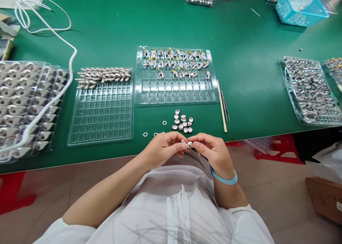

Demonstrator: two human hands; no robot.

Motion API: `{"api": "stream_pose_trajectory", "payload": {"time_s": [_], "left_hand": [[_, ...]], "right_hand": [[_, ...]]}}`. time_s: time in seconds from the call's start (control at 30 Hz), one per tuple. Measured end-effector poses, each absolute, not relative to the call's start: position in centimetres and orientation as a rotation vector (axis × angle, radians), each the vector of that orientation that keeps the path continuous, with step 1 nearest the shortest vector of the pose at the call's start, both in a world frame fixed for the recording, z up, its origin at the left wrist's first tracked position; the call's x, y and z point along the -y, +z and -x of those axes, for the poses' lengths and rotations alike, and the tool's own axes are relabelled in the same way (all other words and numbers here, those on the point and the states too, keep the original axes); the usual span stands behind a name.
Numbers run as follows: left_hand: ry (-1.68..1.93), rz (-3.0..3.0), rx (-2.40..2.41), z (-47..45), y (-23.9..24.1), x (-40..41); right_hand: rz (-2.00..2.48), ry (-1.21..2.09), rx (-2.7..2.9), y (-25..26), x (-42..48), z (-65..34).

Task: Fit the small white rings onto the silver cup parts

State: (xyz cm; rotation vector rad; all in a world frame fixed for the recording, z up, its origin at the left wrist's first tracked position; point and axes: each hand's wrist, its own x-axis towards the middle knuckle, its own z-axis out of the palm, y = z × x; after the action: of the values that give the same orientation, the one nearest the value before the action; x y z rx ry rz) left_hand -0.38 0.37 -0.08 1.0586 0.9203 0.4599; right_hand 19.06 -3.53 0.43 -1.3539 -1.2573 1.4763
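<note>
Just over the table's front edge, my left hand (166, 148) and my right hand (215, 152) meet, fingertips pinched. Between them is a small pale stemmed part with a round, shiny end (190, 144). Both hands grip it; the fingers cover much of it. A blue band circles my right wrist. Close beyond my fingers lies a loose cluster of small round metallic caps (185, 124). Thin white rings (145, 134) lie to the left of the caps, some partly hidden by my left hand.
Behind the caps lies a clear tray (176, 98) with rows of small parts, some yellow-tipped. Another clear tray (100, 130) holds grey stems. Tweezers (225, 107) and a wooden stick (221, 107) lie right. A white cable (71, 69) crosses the left trays.
</note>
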Motion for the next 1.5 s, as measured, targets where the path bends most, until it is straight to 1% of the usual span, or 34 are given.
{"api": "stream_pose_trajectory", "payload": {"time_s": [0.4, 0.6, 0.97, 1.17, 1.3, 1.5], "left_hand": [[0.440, -0.974, -0.865, 0.4, -0.2, -0.6], [0.445, -0.965, -0.873, 0.3, -0.5, -0.6], [0.464, -0.950, -0.879, 0.1, -0.4, -0.8], [0.462, -0.882, -0.872, 0.1, -0.4, -1.0], [0.452, -0.866, -0.849, 0.2, -0.3, -1.0], [0.421, -0.863, -0.836, 0.4, -0.3, -1.1]], "right_hand": [[1.323, 1.503, 1.251, 0.1, 3.6, -19.1], [1.343, 1.430, 1.304, 0.0, 3.7, -18.9], [1.317, 1.436, 1.178, -0.5, 3.9, -18.4], [1.280, 1.341, 1.372, -0.3, 3.8, -18.2], [1.295, 1.259, 1.384, -0.4, 3.9, -18.1], [1.289, 1.280, 1.421, -0.5, 3.9, -18.2]]}}
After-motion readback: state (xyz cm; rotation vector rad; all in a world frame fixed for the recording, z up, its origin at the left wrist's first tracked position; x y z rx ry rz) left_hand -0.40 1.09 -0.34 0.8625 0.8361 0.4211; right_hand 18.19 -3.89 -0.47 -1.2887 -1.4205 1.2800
